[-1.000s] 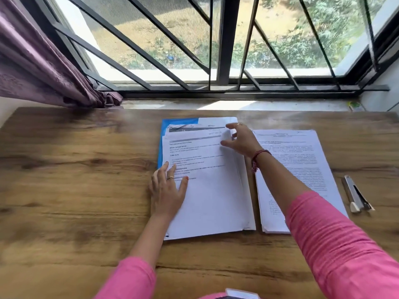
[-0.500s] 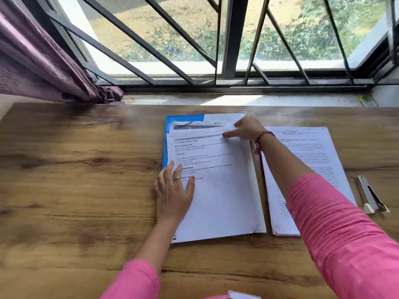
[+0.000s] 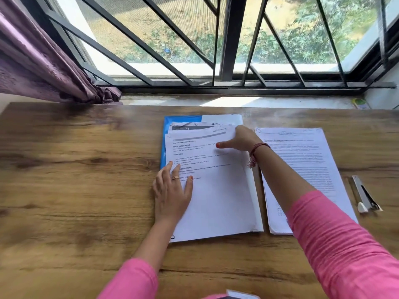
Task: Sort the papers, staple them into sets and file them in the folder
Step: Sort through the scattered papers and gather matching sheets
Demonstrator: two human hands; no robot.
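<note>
Filing appears well advanced: several paper sets (image 3: 207, 186) are already laid on the blue folder (image 3: 164, 134) at mid-worktop (image 3: 75, 190), pressed flat by the left hand (image 3: 171, 192), while their top right corner is gripped by the right hand (image 3: 240, 139). One stack (image 3: 302, 160) and the stapler (image 3: 364, 194) lie just right, seemingly unfiled.

White paper sets (image 3: 216, 190) stacked on blue folder (image 3: 165, 134) – 2nd pile (image 3: 302, 169) right, w/ stapler (image 3: 364, 194) beyond.
</note>
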